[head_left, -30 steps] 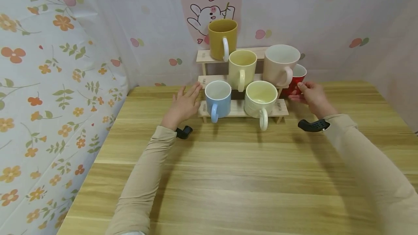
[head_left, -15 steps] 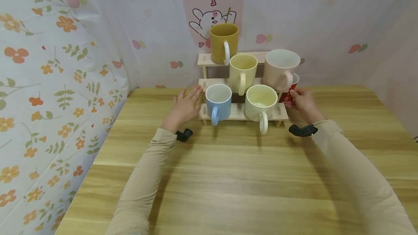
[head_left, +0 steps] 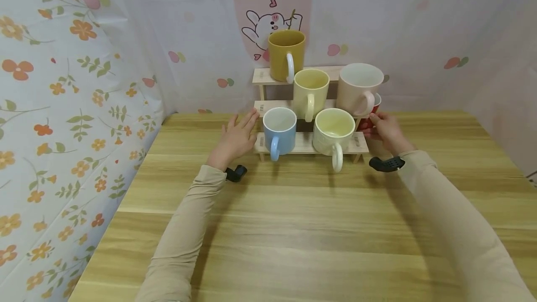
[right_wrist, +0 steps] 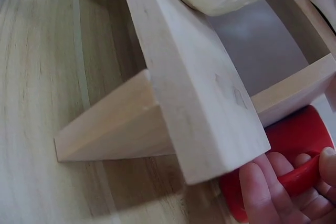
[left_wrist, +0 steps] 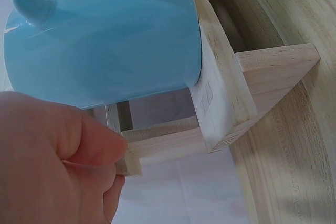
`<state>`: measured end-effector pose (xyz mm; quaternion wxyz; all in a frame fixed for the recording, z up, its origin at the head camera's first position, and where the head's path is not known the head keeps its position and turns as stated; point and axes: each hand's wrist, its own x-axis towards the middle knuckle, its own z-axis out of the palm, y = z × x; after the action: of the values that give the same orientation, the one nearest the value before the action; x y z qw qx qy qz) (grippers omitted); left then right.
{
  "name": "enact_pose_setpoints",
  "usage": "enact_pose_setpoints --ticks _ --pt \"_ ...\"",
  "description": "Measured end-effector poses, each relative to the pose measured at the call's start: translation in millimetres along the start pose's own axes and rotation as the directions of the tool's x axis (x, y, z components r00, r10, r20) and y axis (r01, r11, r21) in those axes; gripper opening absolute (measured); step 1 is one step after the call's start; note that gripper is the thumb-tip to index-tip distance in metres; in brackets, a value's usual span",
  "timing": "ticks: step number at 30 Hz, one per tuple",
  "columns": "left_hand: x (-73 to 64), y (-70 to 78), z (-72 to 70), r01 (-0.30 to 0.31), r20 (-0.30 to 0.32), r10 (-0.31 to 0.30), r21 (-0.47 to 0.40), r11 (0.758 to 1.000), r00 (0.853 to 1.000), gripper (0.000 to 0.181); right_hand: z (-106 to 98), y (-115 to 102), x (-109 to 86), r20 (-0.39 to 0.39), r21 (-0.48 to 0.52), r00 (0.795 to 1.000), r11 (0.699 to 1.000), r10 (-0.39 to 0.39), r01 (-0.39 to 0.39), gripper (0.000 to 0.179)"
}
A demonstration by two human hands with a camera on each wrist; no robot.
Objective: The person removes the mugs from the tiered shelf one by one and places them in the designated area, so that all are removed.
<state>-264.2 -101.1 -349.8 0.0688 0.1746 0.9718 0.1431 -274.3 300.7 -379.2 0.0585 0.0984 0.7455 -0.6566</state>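
My right hand [head_left: 389,132] grips a red mug [right_wrist: 299,135] by its handle, low behind the right end of a three-tier wooden rack [head_left: 306,143]. In the right wrist view, my fingers curl round that handle beside a plank end; the head view shows the mug partly hidden by the hand and a pale pink mug [head_left: 358,90]. My left hand [head_left: 237,140] touches the left end of the middle tier, its fingers fairly straight in the head view. Close beside it, a light blue mug [left_wrist: 105,40] stands on the bottom tier.
A cream mug [head_left: 333,134] shares the bottom tier. On the middle tier stands a pale yellow mug [head_left: 309,94], left of the pink one; a mustard mug [head_left: 285,57] is up top. The rack stands on a wood-grain table [head_left: 293,227] before a patterned cloth [head_left: 189,27].
My right hand has moved left with the red mug, bringing it in behind the rack's right end. The left hand stays at the rack. The head view has shifted slightly.
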Motion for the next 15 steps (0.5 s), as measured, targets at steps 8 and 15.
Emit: enact_pose_setpoints --ticks 8,15 --pt "-1.4 1.0 -2.2 -0.003 0.005 0.003 0.007 1.0 1.0 0.063 -2.6 4.5 6.8 0.003 -0.025 1.0 1.0 0.004 -0.004 0.025" --pt "-0.8 0.2 -2.3 0.0 0.004 0.0 0.003 1.0 1.0 0.063 -1.6 -4.4 1.9 -0.019 -0.005 1.0 1.0 0.013 -0.013 0.022"
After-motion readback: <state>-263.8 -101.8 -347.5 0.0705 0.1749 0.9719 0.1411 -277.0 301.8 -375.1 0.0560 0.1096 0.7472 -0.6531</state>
